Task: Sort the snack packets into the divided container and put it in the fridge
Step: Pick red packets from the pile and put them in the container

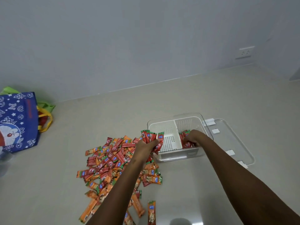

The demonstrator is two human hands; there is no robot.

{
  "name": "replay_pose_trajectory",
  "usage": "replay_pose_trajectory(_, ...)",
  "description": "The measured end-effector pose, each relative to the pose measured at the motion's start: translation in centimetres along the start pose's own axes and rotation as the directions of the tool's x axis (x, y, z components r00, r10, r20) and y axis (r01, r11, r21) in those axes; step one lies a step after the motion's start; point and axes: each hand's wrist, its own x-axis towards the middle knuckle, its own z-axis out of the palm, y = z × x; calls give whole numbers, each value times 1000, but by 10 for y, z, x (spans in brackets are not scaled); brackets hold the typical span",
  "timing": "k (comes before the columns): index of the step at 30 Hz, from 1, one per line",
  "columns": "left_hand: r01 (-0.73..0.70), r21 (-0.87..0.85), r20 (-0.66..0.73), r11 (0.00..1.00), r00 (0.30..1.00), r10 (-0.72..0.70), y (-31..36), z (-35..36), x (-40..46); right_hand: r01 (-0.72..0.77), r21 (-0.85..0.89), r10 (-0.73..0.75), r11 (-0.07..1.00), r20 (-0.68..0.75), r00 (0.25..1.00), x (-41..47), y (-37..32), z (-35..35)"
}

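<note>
A heap of red and orange snack packets (112, 161) lies on the pale counter. To its right stands the clear divided container (175, 157) with a white perforated insert in two compartments. My left hand (146, 146) grips a bunch of red packets (152, 138) at the container's left edge. My right hand (195, 138) reaches down into the right compartment, fingers on the red packets (186, 144) lying there. The left compartment holds nothing visible.
The container's clear lid (235, 143) lies flat just right of it. A blue cartoon-print bag (17, 122) with green and yellow handles stands at the far left. A wall socket (245, 52) is on the back wall.
</note>
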Motion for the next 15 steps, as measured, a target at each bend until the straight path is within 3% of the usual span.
replay_pose_trajectory(4,5,85,-18,996,1000,-4,16,22,20,98,143,-79,985,-132,988,13,7,-9)
replay_pose_trajectory(5,8,100,-23,995,1000,-5,22,30,26,149,289,-98,946,-184,978,6,5,-16)
replay_pose_trajectory(8,2,139,-10,990,1000,-1,43,62,47,302,644,-60,702,-369,927,-14,7,-33)
replay_pose_trajectory(12,42,203,64,978,996,-56,53,118,81,411,784,-16,466,-457,890,-33,21,-53)
replay_pose_trajectory(15,84,421,81,903,988,-130,38,153,106,395,823,-9,408,-429,903,-44,32,-60)
